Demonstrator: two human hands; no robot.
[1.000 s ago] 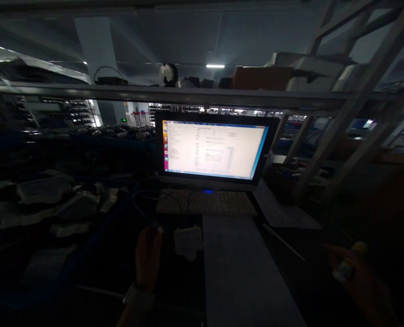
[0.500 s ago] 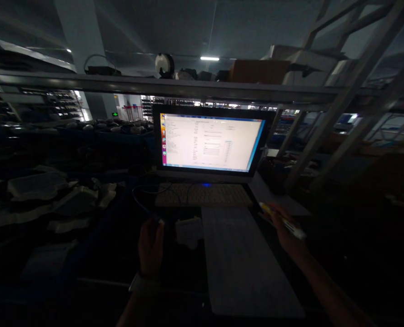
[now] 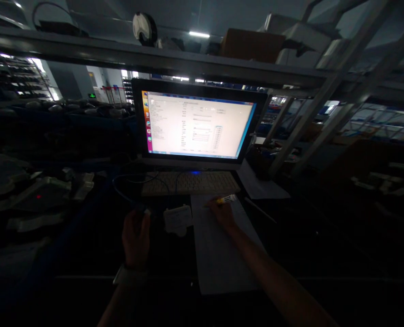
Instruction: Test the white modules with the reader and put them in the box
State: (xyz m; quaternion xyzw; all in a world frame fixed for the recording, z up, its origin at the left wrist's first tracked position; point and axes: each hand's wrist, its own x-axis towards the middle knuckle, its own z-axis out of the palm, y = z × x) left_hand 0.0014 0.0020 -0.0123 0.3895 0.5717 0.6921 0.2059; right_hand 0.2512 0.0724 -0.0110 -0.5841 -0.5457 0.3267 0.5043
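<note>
My left hand (image 3: 136, 240) is closed on a small white plug (image 3: 147, 212), and a thin blue cable (image 3: 119, 190) loops from it toward the keyboard. My right hand (image 3: 224, 217) grips a yellow-and-white marker (image 3: 226, 199) over the upper part of a white paper sheet (image 3: 220, 268). Whether its tip touches the sheet is too dark to tell. Between my hands, a small white plastic housing (image 3: 177, 218) lies by the sheet's left edge.
A lit monitor (image 3: 195, 125) stands behind a keyboard (image 3: 191, 183). Several pale plastic parts (image 3: 43, 193) fill a blue bin on the left. To the right lie a thin white stick (image 3: 260, 210) and another paper (image 3: 261, 181). A metal shelf (image 3: 188, 61) crosses above.
My right hand has moved left with the marker, from beside the paper onto its upper part. The left hand keeps its hold on the plug. The whole view has shifted.
</note>
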